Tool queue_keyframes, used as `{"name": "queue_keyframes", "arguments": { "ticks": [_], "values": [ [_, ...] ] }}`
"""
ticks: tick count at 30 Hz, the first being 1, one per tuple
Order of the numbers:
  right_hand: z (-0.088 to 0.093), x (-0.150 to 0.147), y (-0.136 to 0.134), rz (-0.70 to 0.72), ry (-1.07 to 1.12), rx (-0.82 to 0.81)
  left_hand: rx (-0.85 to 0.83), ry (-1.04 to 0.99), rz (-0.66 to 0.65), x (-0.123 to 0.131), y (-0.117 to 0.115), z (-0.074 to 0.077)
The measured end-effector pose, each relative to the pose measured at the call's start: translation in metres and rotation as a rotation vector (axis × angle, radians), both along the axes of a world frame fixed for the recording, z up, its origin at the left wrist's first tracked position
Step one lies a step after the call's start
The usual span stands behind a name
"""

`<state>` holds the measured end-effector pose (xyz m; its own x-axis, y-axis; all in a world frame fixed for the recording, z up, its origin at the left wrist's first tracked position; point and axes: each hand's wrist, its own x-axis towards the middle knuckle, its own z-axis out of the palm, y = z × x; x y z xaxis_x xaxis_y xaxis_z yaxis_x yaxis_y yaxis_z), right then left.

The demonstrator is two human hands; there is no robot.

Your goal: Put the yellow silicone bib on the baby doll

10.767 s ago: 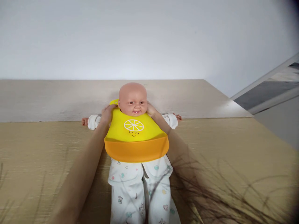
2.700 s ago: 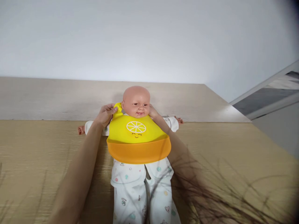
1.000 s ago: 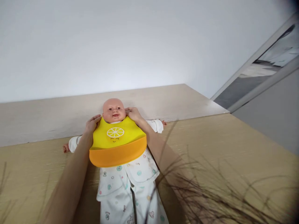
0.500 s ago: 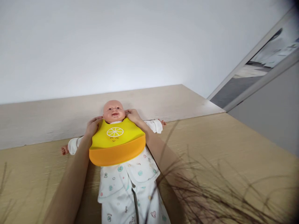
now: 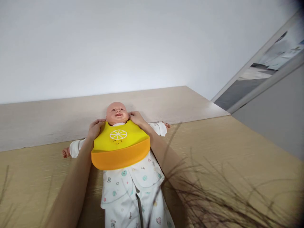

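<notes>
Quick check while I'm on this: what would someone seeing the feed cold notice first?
The baby doll lying on its back on the wooden table, wearing a bright yellow bib with an orange pocket, grabs the eye first. Next, the left hand and right hand sit on either side of the doll's neck, at the bib's top corners; their grip there is hidden. Dark hair strands blur the lower right of the view.
</notes>
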<state>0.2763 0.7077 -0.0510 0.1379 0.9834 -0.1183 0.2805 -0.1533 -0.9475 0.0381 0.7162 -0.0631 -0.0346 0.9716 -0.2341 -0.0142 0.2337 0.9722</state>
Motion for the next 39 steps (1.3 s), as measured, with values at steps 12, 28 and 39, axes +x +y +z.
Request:
{"name": "queue_keyframes", "arguments": {
  "ticks": [12, 28, 39],
  "values": [
    [-0.0012, 0.0015, 0.0015, 0.023, 0.036, -0.008, -0.015, 0.044, 0.02, 0.0044, -0.0033, 0.0072],
    [0.0024, -0.0003, -0.0039, 0.025, 0.081, 0.005, -0.018, 0.062, 0.002, 0.0031, -0.0047, 0.005],
    [0.0035, 0.0003, -0.0041, -0.012, 0.093, -0.025, 0.002, 0.097, 0.006, 0.0011, -0.0043, 0.0063]
  ]
}}
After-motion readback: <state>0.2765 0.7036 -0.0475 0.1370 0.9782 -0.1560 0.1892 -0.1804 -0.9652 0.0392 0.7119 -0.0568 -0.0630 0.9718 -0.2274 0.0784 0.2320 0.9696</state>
